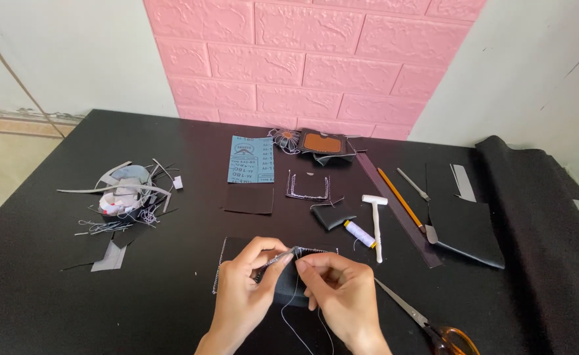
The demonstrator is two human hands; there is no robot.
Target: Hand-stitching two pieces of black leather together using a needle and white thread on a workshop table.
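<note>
While both hands meet at the tabletop's (171,302) near edge, left hand (246,286) and right hand (338,289) pinch a needle (277,258) over stitched black leather (237,250); scissors (427,322) lie beside.

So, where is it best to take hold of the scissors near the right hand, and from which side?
Grip the scissors at the orange loop handles, coming from the lower right. The blades point up-left toward the right hand, so the handles are the blunt end and lie free on the table.

Scissors (434,329) handles cut off at the near edge, needle between fingertips (288,258) too small to tell, both forearms cropped.
</note>
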